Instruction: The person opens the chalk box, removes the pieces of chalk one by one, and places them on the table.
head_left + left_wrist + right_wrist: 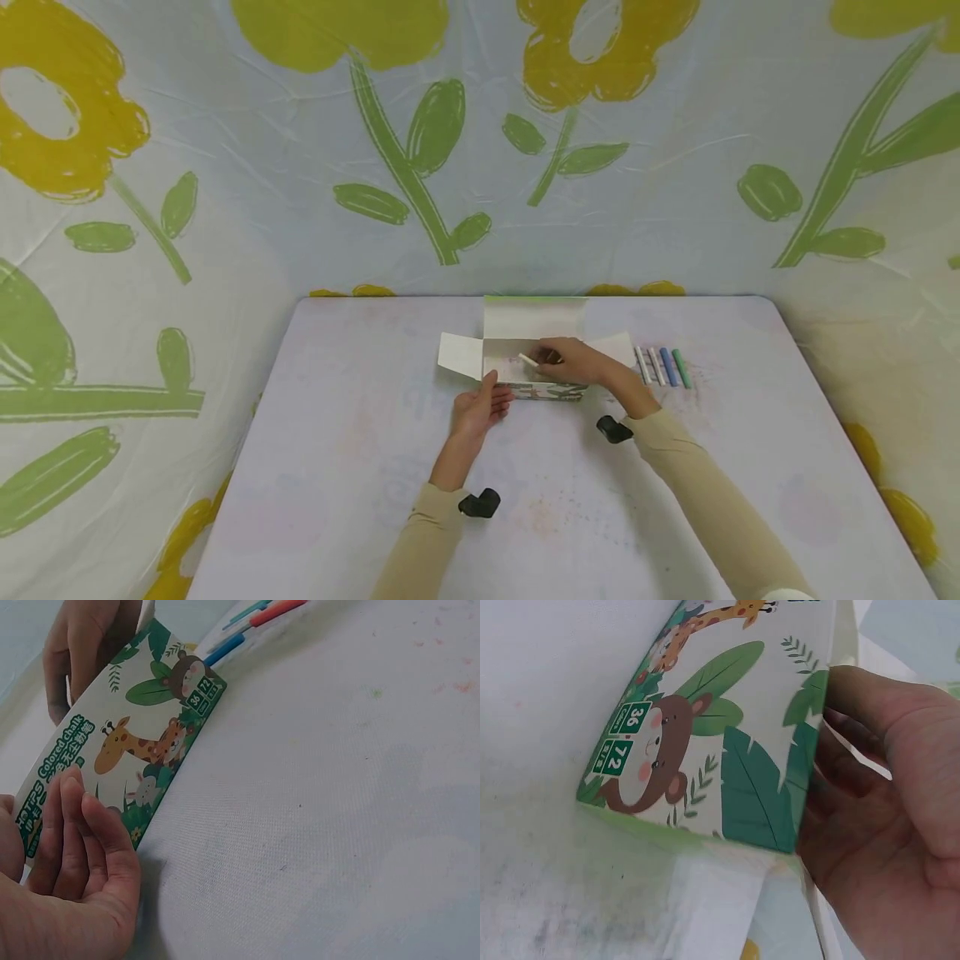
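An open chalk box (540, 391) with a jungle-animal print stands near the back of the table, its lid flap raised and side flaps spread. My left hand (474, 410) holds its front left corner, with the thumb up at the rim and the fingers along the printed front (127, 750). Over the box's opening, my right hand (573, 361) pinches a white chalk stick (528, 360), whose tip points left. In the right wrist view the right fingers (855, 750) reach behind the front panel, which hides their tips.
Several chalk sticks (664, 367) lie in a row to the right of the box, two pale, one blue and one green. Faint coloured chalk marks (543, 517) dot the white table (337, 467). A flower-printed cloth (637, 217) hangs behind and at both sides.
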`<state>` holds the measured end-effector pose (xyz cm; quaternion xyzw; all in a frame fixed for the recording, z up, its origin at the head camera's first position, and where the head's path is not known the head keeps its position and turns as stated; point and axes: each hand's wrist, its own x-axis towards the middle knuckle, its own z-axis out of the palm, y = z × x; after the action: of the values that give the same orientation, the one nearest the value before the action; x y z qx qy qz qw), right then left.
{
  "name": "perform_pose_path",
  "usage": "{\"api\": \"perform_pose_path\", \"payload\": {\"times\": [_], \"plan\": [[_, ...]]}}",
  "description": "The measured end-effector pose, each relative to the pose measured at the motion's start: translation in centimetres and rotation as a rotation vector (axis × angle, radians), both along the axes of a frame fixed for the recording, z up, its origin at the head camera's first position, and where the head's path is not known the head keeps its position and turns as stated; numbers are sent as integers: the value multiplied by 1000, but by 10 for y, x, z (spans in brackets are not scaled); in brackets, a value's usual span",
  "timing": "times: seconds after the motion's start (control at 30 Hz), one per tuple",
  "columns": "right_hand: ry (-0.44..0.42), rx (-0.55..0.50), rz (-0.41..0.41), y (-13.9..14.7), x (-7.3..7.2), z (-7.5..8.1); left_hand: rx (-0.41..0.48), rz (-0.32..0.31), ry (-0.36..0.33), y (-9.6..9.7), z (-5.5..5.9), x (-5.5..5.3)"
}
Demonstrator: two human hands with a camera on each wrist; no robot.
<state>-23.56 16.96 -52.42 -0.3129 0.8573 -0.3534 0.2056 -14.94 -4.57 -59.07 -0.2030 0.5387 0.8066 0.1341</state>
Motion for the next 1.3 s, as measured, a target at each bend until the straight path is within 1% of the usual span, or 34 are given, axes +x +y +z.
{"api": "perform_pose_path", "payload": {"times": [0.1,0.23,0.33,0.47,0.6,0.77,0.83,1.0,1.17,1.3], "plan": [[8,-32,-37,5,5,6,-1,-2,1,0,1,1],[17,-74,-115,14,11,11,-1,-1,1,0,3,1],[45,-104,-177,21,15,13,2,-2,4,0,3,2],[99,-140,-257,32,18,13,-6,0,12,0,2,4],[159,-189,-312,45,20,14,-16,11,11,2,1,5],[220,-229,-373,62,26,22,-19,13,8,3,0,7],[220,-232,-399,70,29,28,-20,8,5,3,1,7],[186,-211,-484,91,39,41,-21,-7,-2,3,2,8],[185,-211,-555,113,45,43,-18,-9,-1,2,3,9],[151,-214,-601,129,52,43,-9,-11,-2,3,2,10]]}}
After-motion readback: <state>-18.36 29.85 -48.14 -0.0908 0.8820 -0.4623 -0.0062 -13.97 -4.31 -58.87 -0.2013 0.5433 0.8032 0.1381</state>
